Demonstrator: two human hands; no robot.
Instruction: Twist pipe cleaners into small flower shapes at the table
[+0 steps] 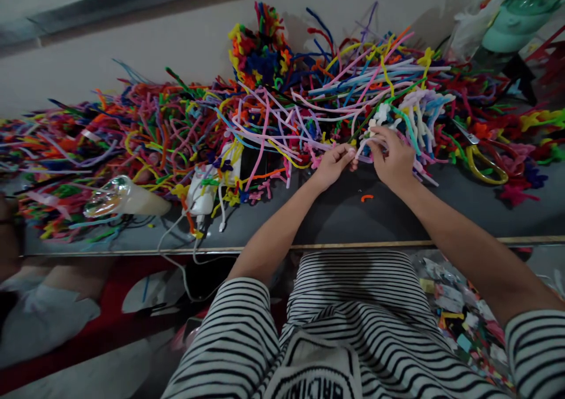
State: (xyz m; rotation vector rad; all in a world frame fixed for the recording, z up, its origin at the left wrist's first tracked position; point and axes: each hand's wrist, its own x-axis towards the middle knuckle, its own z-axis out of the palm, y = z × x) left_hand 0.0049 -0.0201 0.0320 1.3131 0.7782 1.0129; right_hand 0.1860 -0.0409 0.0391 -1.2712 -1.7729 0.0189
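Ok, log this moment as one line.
left hand: pinching pale stem | right hand: holding same stem | orange scrap: on table | scissors: beyond right hand, lying open-handled side near

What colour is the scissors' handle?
Yellow: the scissors' handle shows best in the head view.

A plain, pale wall (176,46) rises straight behind the long grey desk (344,222), whose front edge carries a thin tan strip (353,246), and a darker grey band (110,9) slants across the wall higher up. The light here is dim, leaving soft shadows on the wall and deep gloom beneath the desk.
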